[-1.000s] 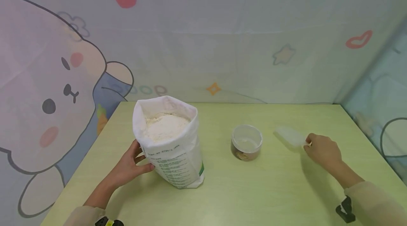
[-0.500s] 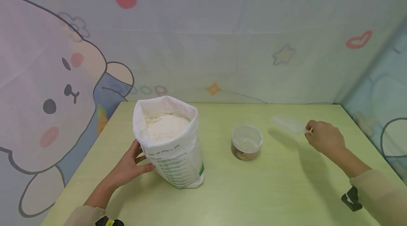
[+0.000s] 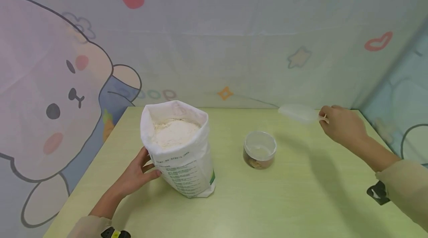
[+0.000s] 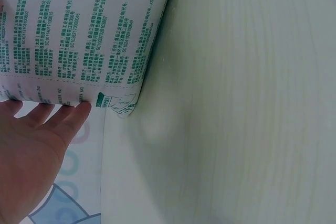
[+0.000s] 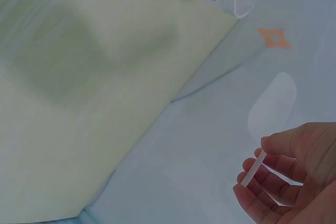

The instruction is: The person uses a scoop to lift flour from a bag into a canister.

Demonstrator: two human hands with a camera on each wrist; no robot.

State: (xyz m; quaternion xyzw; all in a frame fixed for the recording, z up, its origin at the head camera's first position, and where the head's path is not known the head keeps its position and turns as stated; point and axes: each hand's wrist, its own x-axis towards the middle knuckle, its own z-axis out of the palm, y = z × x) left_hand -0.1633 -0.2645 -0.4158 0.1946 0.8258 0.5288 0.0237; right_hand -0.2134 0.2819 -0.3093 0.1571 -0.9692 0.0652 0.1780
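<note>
An open white bag of flour (image 3: 187, 171) stands upright on the table, with pale flour (image 3: 175, 132) near its top. My left hand (image 3: 135, 174) holds the bag's left side, thumb on the printed front and fingers round the edge; the left wrist view shows several fingertips (image 4: 81, 107) against the printed bag (image 4: 79, 35). My right hand (image 3: 344, 124) pinches the short handle of a translucent white plastic scoop (image 3: 299, 113), raised above the table with its blade pointing left. In the right wrist view the scoop (image 5: 273, 106) shows beyond my thumb.
Between the bag and my right hand stands a clear round tub (image 3: 259, 150) without a lid, a brown label round its lower part. The pale green table (image 3: 247, 208) ends at a printed cloth backdrop (image 3: 214, 44) behind and at the right.
My right hand has lifted the scoop from near the tabletop, up and slightly away, and its shadow has parted from it. My left hand and the bag stay almost in place.
</note>
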